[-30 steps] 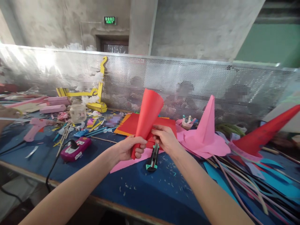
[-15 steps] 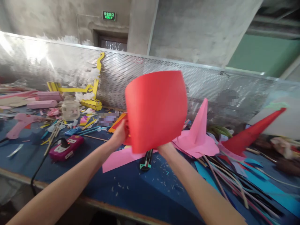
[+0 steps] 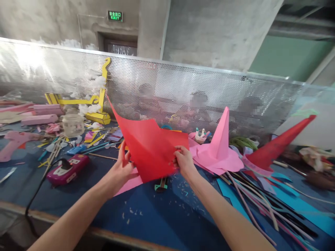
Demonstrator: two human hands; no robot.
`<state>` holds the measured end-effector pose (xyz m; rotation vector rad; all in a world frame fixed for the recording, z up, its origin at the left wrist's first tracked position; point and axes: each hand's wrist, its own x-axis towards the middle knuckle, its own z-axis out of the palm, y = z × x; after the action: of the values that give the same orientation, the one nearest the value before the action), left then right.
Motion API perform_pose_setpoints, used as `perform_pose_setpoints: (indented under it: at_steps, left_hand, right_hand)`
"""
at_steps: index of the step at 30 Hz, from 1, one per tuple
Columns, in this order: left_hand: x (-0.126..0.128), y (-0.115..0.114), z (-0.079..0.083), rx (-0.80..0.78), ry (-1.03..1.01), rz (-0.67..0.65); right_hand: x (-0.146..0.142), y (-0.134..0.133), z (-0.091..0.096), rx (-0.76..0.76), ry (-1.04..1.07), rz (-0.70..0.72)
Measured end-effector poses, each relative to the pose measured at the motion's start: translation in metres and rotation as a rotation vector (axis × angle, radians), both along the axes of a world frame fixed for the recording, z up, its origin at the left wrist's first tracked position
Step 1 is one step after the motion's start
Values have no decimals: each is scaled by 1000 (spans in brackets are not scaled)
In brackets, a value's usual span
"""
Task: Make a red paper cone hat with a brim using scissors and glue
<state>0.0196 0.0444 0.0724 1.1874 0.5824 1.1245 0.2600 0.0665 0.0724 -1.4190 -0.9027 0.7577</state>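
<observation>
From my remote station I take the glass jar (image 3: 73,126) as my mark on the blue surface (image 3: 146,214). Nearer me than the jar I see a purple power strip (image 3: 80,163) with a black plug (image 3: 65,163) in it; left of the jar, a pink glue gun (image 3: 15,138) and pink blocks (image 3: 39,120). Behind and right of it stands a yellow cutout (image 3: 101,99). A perforated screen (image 3: 172,78) runs behind the jar, and high beyond it glows an EXIT sign (image 3: 115,16).

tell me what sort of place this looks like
Probably a craft workshop or classroom: a pink pointed hat and a pink glue gun sit on the blue table, and the right hand holds a red sheet.
</observation>
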Motion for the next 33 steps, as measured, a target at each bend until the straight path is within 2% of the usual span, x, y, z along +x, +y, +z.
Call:
perform_pose_setpoints:
  at_steps: [3, 6, 8, 11, 13, 14, 16, 18, 20, 22, 24, 26, 30, 33]
  left_hand:
    - [15, -6, 2, 6, -45, 97]
    - [23, 12, 9, -59, -49, 217]
    - [24, 28, 10, -49, -38, 290]
    - [22, 48, 7, 68, -4, 316]
    - [20, 55, 5, 164, 86, 351]
    - [19, 57, 4, 210, 153, 379]
    - [18, 57, 5, 301, 302, 399]
    - [19, 55, 6, 388, 397, 341]
    - [20, 51, 7, 451, 406, 217]
    - [22, 46, 8, 457, 397, 48]
    - [21, 42, 10, 411, 383, -107]
    - [18, 38, 13, 355, 355, -198]
    - [8, 32, 20, 232, 338, -236]
    - [6, 31, 22, 81, 243, -224]
  right_hand:
    - [-8, -10, 3, 51, -33, 22]
    - [-16, -28, 14, 136, -104, 86]
    - [-17, -42, 25, 196, -187, 156]
    - [-13, -59, 39, 199, -371, 333]
    - [-8, -65, 47, 197, -527, 427]
    - [-5, -66, 50, 233, -625, 437]
    - [-2, -65, 58, 384, -841, 360]
    - [-3, -62, 67, 562, -1038, 204]
    - [-7, -56, 77, 678, -1152, 72]
    - [-12, -50, 84, 721, -1178, 48]
    - [-16, -46, 88, 690, -1162, 92]
    - [-19, -44, 89, 608, -1146, 107]
    - [-18, -43, 92, 484, -1101, 72]
    - [-15, -44, 97, 527, -1096, 119]
